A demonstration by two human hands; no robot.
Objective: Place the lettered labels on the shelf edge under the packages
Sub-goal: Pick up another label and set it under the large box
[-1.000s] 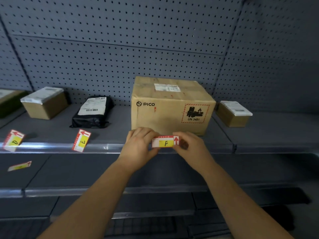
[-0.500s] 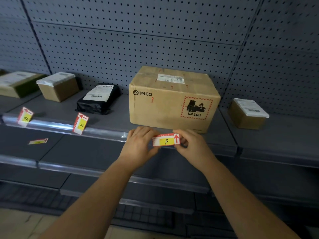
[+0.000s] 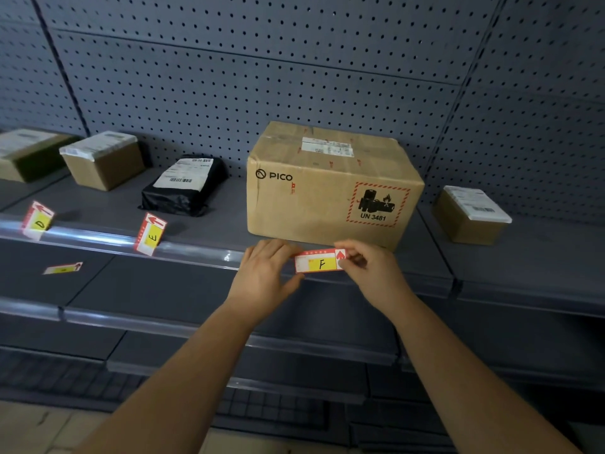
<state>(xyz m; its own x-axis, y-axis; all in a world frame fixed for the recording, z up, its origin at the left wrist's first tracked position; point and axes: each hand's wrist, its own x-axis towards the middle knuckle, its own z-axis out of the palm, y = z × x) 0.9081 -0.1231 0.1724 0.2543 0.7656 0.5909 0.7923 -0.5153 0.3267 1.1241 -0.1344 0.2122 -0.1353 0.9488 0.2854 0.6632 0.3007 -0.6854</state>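
Note:
A red-and-white label with a yellow patch marked F point(image 3: 319, 262) is held level at the shelf edge point(image 3: 203, 252), just below the large PICO cardboard box point(image 3: 327, 188). My left hand point(image 3: 266, 273) pinches its left end and my right hand point(image 3: 370, 270) pinches its right end. Label E point(image 3: 151, 234) stands tilted in the edge strip under the black parcel point(image 3: 185, 185). Label D point(image 3: 36, 221) stands tilted further left, below a small brown box point(image 3: 103, 163).
A small brown box point(image 3: 471, 214) sits on the shelf to the right. A green-sided box point(image 3: 27, 154) is at the far left. One more label point(image 3: 64, 268) lies flat on the lower shelf. Pegboard backs the shelves.
The view has shifted, showing more of the left shelf and floor. Both hands still hold label F at the shelf edge in about the same place.

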